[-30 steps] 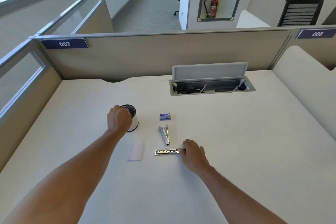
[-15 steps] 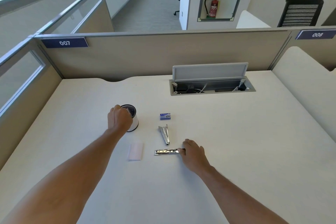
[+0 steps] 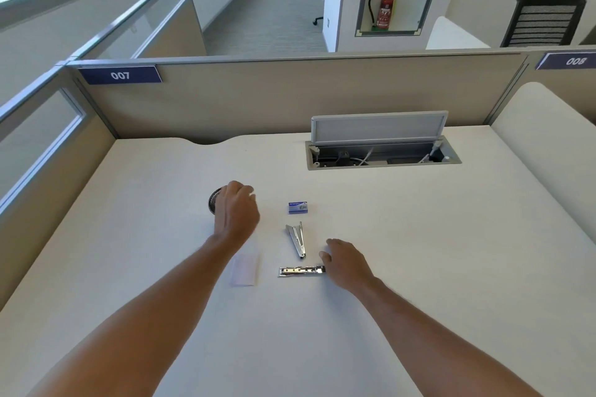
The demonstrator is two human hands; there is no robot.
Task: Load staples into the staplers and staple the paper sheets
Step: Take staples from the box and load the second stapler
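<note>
So the two staplers are both lying opened up in the middle of the desk (image 3: pixel 419 267); the flat one (image 3: pixel 301 270) lies crosswise nearest the person, the other stapler (image 3: pixel 297 239) points away just behind it, close but I can't tell if they touch; the small blue staple box (image 3: pixel 298 207) sits a bit further back, and the paper sheets (image 3: pixel 245 269) are a pale little stack off to the left of the flat stapler. Right hand (image 3: pixel 346 263) is at the right end of the flat stapler, fingers loosely curled and touching or nearly touching it, doesn't look like a real grip, honestly can't tell for sure; left hand (image 3: pixel 237 214) hovers over a round dark container (image 3: pixel 214 201), fingers curled, nothing visibly held, though what's under the palm is hidden. My guess is loading hasn't started yet, so if it were me: pin that stapler down with the right hand so the tray faces up, go for the box with the left, slide a strip out without snapping it, drop it legs-down in the channel, then close it gently so it doesn't jam. Readable writing: the partition tags say 007 (image 3: pixel 120 75) and 008 (image 3: pixel 576 61); the box has a white logo too small to read; fire extinguisher (image 3: pixel 385 11) label is also too tiny.
</note>
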